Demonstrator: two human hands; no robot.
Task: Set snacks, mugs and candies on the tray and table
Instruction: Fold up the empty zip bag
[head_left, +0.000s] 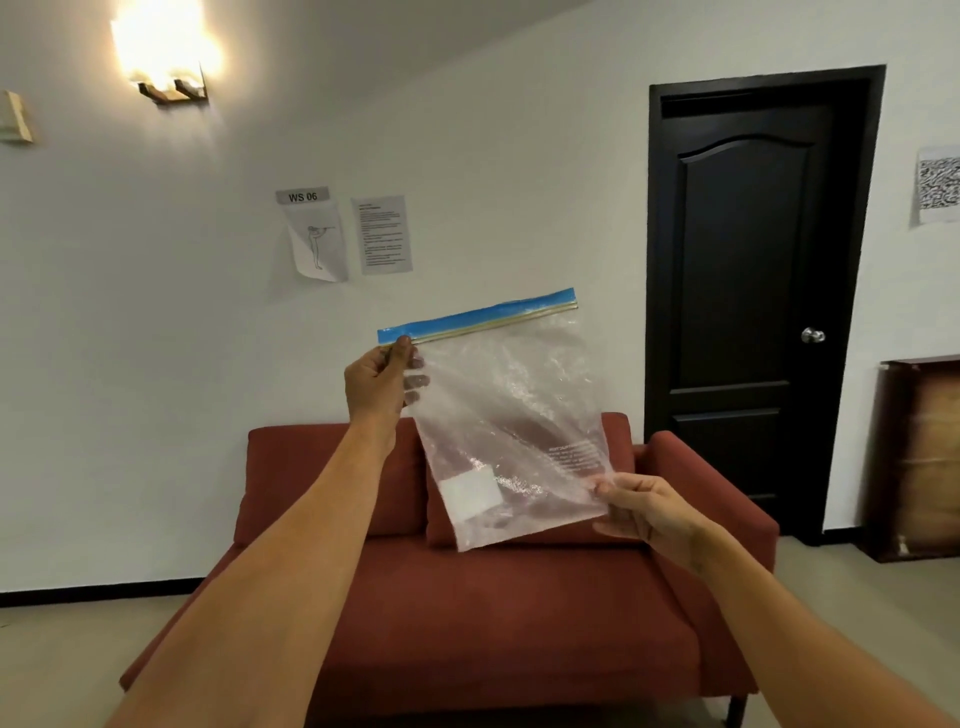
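Wall (519, 156), door (748, 291) and sofa (467, 597) stood behind. I held 1 clear bag (509, 415), tilted, in the air before the sofa. My left hand (376, 384) pinched its upper left corner at the blue zip strip (478, 314); my right hand (649, 512) pinched its lower right edge.

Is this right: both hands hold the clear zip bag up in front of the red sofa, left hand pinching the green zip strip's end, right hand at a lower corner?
Not quite. The head view shows the zip strip is blue, not green. Otherwise correct: left hand pinches its end, right hand grips a lower corner of the clear zip bag, held before the red sofa.
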